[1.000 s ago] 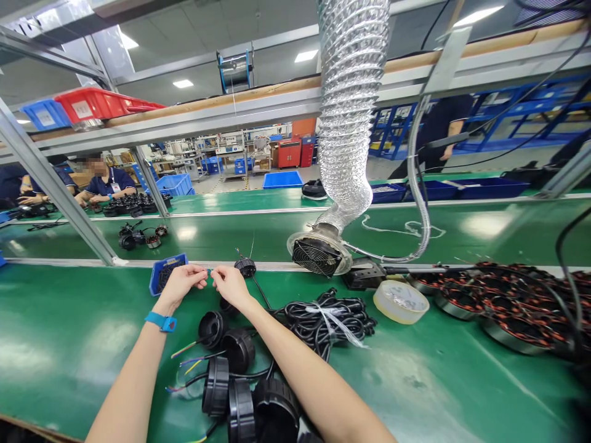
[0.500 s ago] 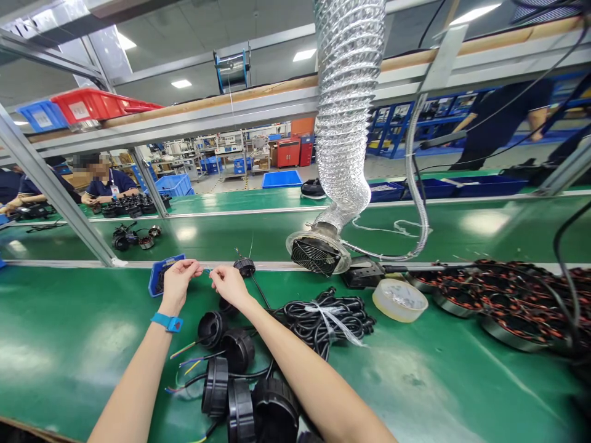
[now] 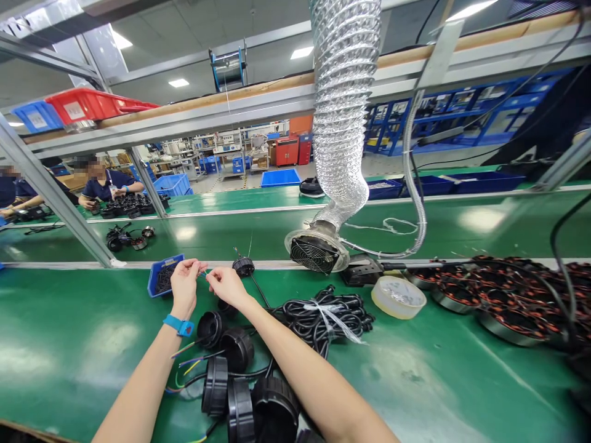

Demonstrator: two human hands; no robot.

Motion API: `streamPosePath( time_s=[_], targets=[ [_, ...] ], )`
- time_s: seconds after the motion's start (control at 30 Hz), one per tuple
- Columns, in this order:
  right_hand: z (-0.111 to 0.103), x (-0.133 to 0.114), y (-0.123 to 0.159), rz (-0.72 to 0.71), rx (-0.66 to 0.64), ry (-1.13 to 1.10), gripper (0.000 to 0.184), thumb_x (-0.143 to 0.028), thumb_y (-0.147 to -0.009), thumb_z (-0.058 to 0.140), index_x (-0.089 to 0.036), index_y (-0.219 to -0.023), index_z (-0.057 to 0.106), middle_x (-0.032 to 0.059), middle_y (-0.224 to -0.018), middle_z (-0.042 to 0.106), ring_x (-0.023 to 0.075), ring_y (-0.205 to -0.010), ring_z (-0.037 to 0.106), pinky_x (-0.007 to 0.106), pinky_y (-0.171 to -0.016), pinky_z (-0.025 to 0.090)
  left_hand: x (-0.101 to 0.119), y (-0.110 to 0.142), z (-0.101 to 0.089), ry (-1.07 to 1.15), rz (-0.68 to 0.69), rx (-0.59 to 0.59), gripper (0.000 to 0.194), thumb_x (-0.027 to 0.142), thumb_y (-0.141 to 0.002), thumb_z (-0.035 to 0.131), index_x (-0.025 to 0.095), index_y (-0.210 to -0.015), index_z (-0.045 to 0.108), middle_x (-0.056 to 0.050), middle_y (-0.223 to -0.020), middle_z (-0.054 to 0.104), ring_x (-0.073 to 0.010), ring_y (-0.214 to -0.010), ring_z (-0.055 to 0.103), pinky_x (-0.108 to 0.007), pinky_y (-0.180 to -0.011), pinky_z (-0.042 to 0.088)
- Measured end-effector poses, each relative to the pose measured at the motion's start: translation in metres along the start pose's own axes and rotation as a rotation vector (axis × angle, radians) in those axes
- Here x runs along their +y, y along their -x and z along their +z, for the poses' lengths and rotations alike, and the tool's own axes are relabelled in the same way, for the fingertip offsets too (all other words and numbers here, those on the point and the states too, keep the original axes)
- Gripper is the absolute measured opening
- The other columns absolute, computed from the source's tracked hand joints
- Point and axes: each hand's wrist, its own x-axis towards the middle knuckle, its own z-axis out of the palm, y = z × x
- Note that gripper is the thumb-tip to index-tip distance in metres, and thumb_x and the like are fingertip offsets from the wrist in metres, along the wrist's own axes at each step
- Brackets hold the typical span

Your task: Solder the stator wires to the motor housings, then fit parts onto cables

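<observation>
My left hand [image 3: 185, 286] is closed in a pinch beside the blue bin; what its fingertips hold is too small to make out. Close on its right, my right hand [image 3: 227, 286] pinches a thin bluish wire [image 3: 204, 274] that shows in the small gap between the hands. The blue bin [image 3: 151, 284] holds many small black pieces. Just behind my right hand stands a small black round part [image 3: 243, 266] with a cable. Below my hands lie several black round housings [image 3: 216, 386], with coloured wire ends [image 3: 188, 365] sticking out to the left.
A tied bundle of black cable [image 3: 323, 317] lies right of my right forearm. Beyond it are a round translucent dish [image 3: 398, 298], several copper-wound rings [image 3: 508, 314] and a fan [image 3: 315, 253] on a hanging silver duct [image 3: 344, 111]. A co-worker [image 3: 104, 184] sits at far left.
My left hand has moved a little to the right, closer to my right hand, showing more of the blue bin. My right hand has barely shifted.
</observation>
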Motion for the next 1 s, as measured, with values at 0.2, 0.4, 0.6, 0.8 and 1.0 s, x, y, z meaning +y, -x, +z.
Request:
streamPosePath(
  time_s=[0.2, 0.4, 0.6, 0.8, 1.0],
  targets=[
    [-0.0007, -0.0012, 0.0006, 0.002, -0.003, 0.014, 0.026, -0.023, -0.089, 0.054, -0.020, -0.066, 0.067, -0.0017, -0.062, 0.069, 0.0121, -0.056, 0.062, 0.020, -0.057, 0.042, 0.0018, 0.0019, 0.0020, -0.003, -0.002, -0.005, 0.032, 0.033, -0.070, 0.079, 0.015, -0.087, 0.060, -0.005, -0.080, 0.072, -0.0188, -0.080, 0.072, -0.031, -0.077, 0.054],
    [-0.0007, -0.0015, 0.0009, 0.005, -0.004, 0.023, 0.027, -0.024, -0.089, 0.054, -0.020, -0.066, 0.067, -0.0015, -0.062, 0.070, 0.0118, -0.056, 0.061, 0.019, -0.057, 0.042, 0.0008, 0.0024, 0.0033, -0.039, 0.047, 0.011, 0.030, 0.034, -0.072, 0.078, 0.016, -0.087, 0.060, -0.004, -0.080, 0.070, -0.0216, -0.082, 0.073, -0.035, -0.081, 0.055],
    [-0.0017, -0.0027, 0.0012, 0.012, -0.009, 0.028, 0.026, -0.024, -0.089, 0.055, -0.019, -0.067, 0.069, -0.0014, -0.062, 0.070, 0.0117, -0.057, 0.061, 0.019, -0.057, 0.041, 0.0003, 0.0027, 0.0038, -0.056, 0.055, 0.010, 0.030, 0.035, -0.073, 0.077, 0.015, -0.088, 0.060, -0.005, -0.080, 0.071, -0.0221, -0.082, 0.073, -0.038, -0.083, 0.055],
    [-0.0035, -0.0060, 0.0020, 0.023, 0.007, 0.029, 0.027, -0.023, -0.089, 0.055, -0.020, -0.066, 0.068, -0.0016, -0.062, 0.070, 0.0122, -0.057, 0.062, 0.020, -0.057, 0.041, 0.0005, 0.0031, 0.0041, -0.074, 0.052, 0.012, 0.028, 0.033, -0.074, 0.075, 0.015, -0.088, 0.060, -0.005, -0.080, 0.072, -0.0212, -0.081, 0.073, -0.038, -0.085, 0.055],
    [-0.0045, -0.0081, 0.0024, 0.038, 0.033, 0.035, 0.027, -0.021, -0.090, 0.055, -0.019, -0.067, 0.069, -0.0015, -0.062, 0.070, 0.0127, -0.059, 0.063, 0.020, -0.059, 0.042, 0.0001, 0.0029, 0.0036, -0.104, 0.075, 0.018, 0.026, 0.033, -0.075, 0.074, 0.015, -0.088, 0.060, -0.005, -0.079, 0.072, -0.0210, -0.079, 0.073, -0.036, -0.081, 0.056]
  ],
)
